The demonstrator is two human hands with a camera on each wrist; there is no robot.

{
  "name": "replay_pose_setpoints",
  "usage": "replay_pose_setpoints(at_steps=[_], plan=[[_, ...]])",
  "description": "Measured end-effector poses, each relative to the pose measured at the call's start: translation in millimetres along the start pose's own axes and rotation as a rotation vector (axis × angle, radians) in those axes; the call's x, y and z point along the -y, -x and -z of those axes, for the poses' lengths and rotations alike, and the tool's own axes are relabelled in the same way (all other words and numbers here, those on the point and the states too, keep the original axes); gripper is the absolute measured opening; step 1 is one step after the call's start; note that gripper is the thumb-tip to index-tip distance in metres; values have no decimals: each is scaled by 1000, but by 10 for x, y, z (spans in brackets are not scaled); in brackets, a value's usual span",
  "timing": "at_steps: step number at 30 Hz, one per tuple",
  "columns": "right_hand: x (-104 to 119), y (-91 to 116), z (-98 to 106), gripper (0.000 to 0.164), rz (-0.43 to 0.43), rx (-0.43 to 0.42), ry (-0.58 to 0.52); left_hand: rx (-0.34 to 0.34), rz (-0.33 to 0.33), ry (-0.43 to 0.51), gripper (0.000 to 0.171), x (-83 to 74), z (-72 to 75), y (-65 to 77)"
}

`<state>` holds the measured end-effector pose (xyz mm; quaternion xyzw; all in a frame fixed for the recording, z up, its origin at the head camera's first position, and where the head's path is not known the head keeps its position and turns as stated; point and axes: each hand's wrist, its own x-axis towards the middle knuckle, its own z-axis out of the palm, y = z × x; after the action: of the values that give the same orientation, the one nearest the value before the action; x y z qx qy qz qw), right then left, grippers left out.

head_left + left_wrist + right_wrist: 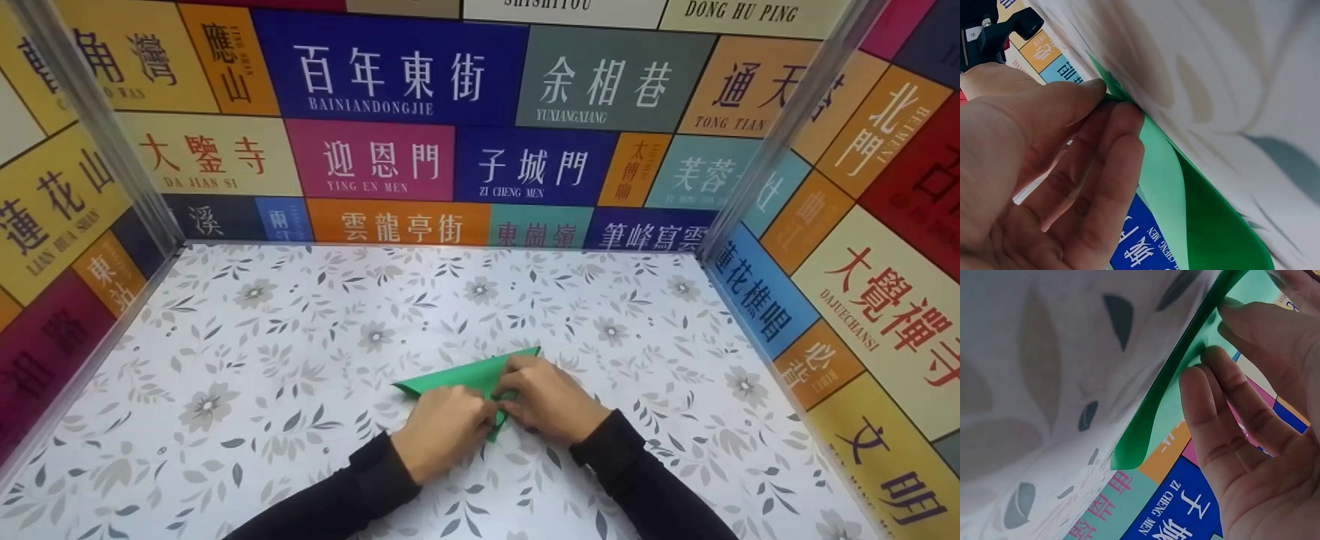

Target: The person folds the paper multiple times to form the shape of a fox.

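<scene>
A green sheet of paper (457, 376) lies on the patterned table, folded, with a long edge toward the far side and pointed corners at left, upper right and near. My left hand (444, 429) pinches its near part between thumb and fingertips. Close beside it, my right hand (553, 399) holds the paper's right part with bent fingers. Seen from the left wrist, a lighter green flap (1165, 169) curves up off a darker layer (1219, 225). The right wrist view shows a curled dark green edge (1143, 433) close to the tabletop. The hands hide the middle folds.
The white tabletop (300, 322) bears grey flowers and leaves. Upright panels with coloured blocks and lettering stand behind it (390, 67), at the left (52, 247) and at the right (862, 300). Clear strips run along the corners where they meet.
</scene>
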<state>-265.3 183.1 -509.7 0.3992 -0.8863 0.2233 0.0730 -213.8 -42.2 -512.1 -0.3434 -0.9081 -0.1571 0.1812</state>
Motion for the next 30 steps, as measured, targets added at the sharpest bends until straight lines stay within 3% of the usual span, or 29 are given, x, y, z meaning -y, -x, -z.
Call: replay_pose_setpoints(at_steps=[16,25,30], plan=[[8,-3,29,13,0,74,-46,4,-25,-14,12,6,2,3],[1,-8,38,14,17,74,-49,61,16,11,9,26,41,-7],[0,3,43,12,30,76,-47,78,3,21,12,41,53,-3]])
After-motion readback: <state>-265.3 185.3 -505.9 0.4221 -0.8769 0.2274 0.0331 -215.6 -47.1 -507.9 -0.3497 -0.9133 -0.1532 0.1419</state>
